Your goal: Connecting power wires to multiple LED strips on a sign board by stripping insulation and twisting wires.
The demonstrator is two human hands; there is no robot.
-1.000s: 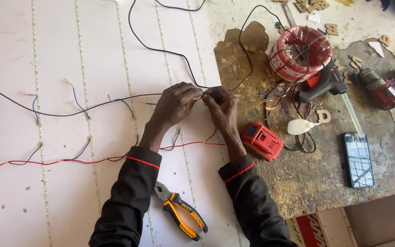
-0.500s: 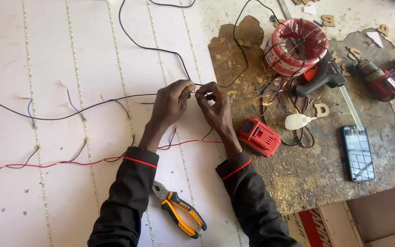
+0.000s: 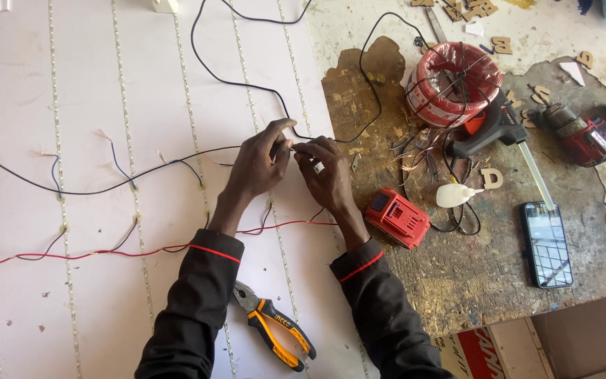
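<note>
We see the left hand [image 3: 261, 165] and the right hand [image 3: 325, 175] meeting fingertip to fingertip over the white board [image 3: 92, 77], both pinched shut on the black wire [image 3: 142, 174] where its ends come together, just left of the board's right edge. The wire's long axis runs roughly left to right across the board: one leg sags away to the left past several thin vertical strips [image 3: 124, 140], the other loops up and away from the fingers toward the top of the board. The joint itself is hidden between the fingertips, so we cannot tell whether the strands are twisted yet. We judge the wiring partly done: short blue and black leads already drop from the black wire to several strips, and the red wire [image 3: 106, 253] lies lower down, also running left to right with leads tied in. The strips nearest the hands look the least finished. The pliers [image 3: 275, 333] lie untouched between the sleeves. On the worn bench [image 3: 457, 295] to the right rest a red wire spool [image 3: 452, 84], a red battery pack [image 3: 397, 217], a phone [image 3: 546, 244] and a drill [image 3: 583, 133].
</note>
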